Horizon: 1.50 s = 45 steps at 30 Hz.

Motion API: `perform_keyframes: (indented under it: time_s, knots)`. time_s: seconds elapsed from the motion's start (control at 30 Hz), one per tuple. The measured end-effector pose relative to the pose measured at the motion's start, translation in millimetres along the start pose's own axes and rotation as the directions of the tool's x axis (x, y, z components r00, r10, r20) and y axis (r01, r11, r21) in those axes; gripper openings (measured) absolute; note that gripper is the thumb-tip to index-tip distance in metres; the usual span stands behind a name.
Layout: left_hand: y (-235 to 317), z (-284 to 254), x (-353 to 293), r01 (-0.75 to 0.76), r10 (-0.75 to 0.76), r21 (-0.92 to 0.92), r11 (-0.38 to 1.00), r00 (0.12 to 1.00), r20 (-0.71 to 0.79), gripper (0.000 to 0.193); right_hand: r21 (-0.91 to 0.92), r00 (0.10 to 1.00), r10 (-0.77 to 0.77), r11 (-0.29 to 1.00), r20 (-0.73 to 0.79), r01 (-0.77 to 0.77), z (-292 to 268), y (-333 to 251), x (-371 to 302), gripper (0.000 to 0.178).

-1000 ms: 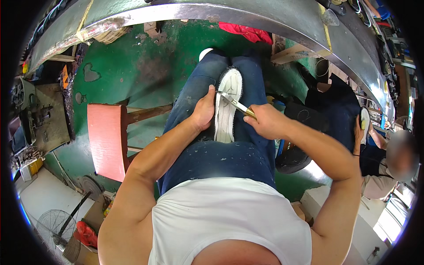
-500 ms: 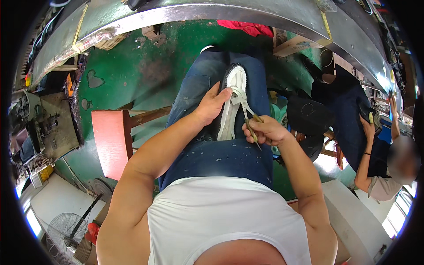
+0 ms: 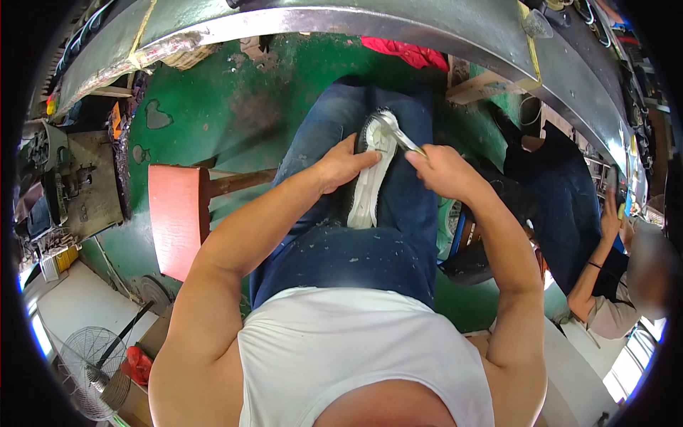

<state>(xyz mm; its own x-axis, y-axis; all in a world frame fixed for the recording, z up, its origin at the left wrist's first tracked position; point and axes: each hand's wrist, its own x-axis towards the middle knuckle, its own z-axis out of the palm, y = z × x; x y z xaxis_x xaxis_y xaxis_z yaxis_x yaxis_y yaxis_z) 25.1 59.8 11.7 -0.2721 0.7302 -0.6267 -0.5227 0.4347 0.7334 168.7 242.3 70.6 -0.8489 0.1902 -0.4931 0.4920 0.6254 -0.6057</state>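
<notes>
The left hand (image 3: 345,167) lies along the left edge of a pale-soled shoe (image 3: 364,199), its thumb on the upturned sole and its forefinger apart from the thumb; whether the hidden fingers clamp the shoe cannot be told. The right hand (image 3: 442,172) has its fingers closed on metal pincers (image 3: 404,139), whose head slants leftward from them over the shoe's far end. The shoe stretches between the two hands, lengthwise between the thighs in blue trousers (image 3: 299,153). Beyond the fingers, green floor (image 3: 206,107) opens between the knees and the metal edge of a table (image 3: 284,25). Left of the left fingers, floor also shows between forearm and a pink-topped stool (image 3: 178,220). A co-worker (image 3: 562,192) is well apart, right of the right fingers.
</notes>
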Motion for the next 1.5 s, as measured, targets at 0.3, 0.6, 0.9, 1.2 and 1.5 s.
perform_keyframes:
  time_s: [0.3, 0.6, 0.9, 1.2, 1.5]
  knots:
    - [-6, -18, 13, 0.061, -0.055, -0.064, 0.996, 0.994, 0.095, 0.057, -0.042, 0.985, -0.168, 0.985, 0.030, 0.169, 36, -11, -72, 0.039]
    - [-54, 0, -2, -0.457, 0.450, 0.238, 0.857, 0.889, 0.089, 0.083, 0.455, 0.945, 0.026, 0.872, 0.325, -0.181, 66, 32, -85, 0.048]
    - [-89, -4, -25, -0.350, 0.316, 0.212, 0.912, 0.932, 0.179, 0.097, 0.495, 0.860, 0.079, 0.790, 0.504, -0.362, 28, 21, -78, 0.054]
    - [-74, -3, -33, -0.280, 0.264, 0.114, 0.953, 0.955, 0.135, 0.100, 0.190, 0.995, -0.073, 0.980, 0.064, 0.059, 11, -34, -74, 0.040]
    - [-46, -11, -17, -0.407, 0.547, 0.759, 0.508, 0.833, 0.081, 0.096, 0.511, 0.994, 0.086, 0.858, -0.063, -0.042, 68, 29, -68, 0.037]
